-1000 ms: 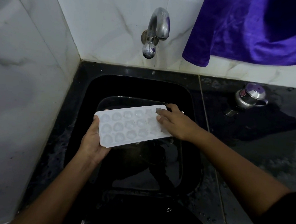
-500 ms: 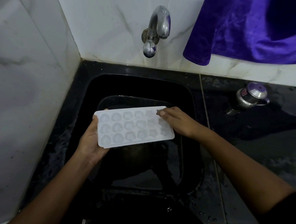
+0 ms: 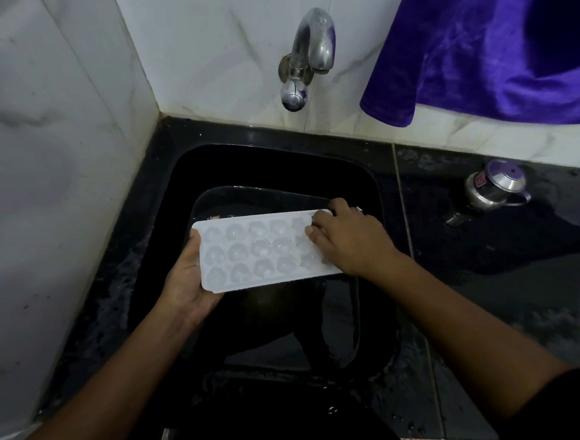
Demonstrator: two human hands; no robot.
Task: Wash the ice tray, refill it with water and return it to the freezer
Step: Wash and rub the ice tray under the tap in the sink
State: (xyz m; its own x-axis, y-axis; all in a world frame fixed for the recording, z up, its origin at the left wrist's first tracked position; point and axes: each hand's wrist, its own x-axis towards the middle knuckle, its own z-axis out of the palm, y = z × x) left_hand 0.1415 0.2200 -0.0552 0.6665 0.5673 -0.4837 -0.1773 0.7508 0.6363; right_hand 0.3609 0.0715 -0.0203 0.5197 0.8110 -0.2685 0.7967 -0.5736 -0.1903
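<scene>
A white ice tray (image 3: 255, 251) with rounded cells is held level over the black sink (image 3: 278, 171). My left hand (image 3: 188, 281) grips its near left end from below, thumb along the edge. My right hand (image 3: 345, 241) lies over the tray's right end, fingers curled on the cells and round the far corner. Whether it holds a scrubber is not visible. The chrome tap (image 3: 310, 56) on the back wall is above the sink and no water runs from it.
A dark dish (image 3: 214, 197) with water sits in the sink under the tray. A small steel lidded pot (image 3: 495, 187) stands on the wet black counter (image 3: 535, 278) at right. Purple cloth (image 3: 499, 52) hangs top right. White tiled walls close the left and back.
My right hand slid back over the tray's right end, from its far edge onto the cells. The tray tilted slightly. My left hand keeps the same hold.
</scene>
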